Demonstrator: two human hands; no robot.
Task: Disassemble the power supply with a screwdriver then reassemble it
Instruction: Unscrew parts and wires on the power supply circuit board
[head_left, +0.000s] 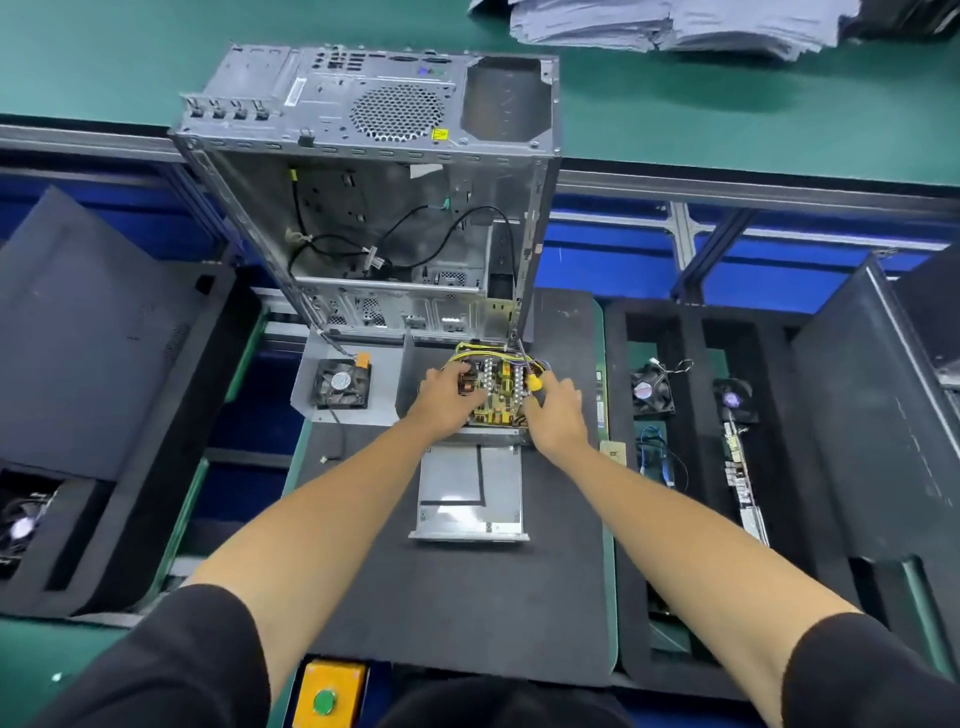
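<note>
Yellow-handled screwdriver (529, 375) sits gripped in my right hand (556, 415) at frame centre, over the opened power supply (496, 392) on the tabletop (457, 597); my left hand (448, 396) grasps its board. A slip could gouge components or wires.

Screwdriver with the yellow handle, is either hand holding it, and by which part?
The right hand holds the screwdriver by its yellow handle. The left hand rests on the power supply board; whether it grips anything cannot be told.

Computer case (374, 197), paper stack (675, 23)
</note>
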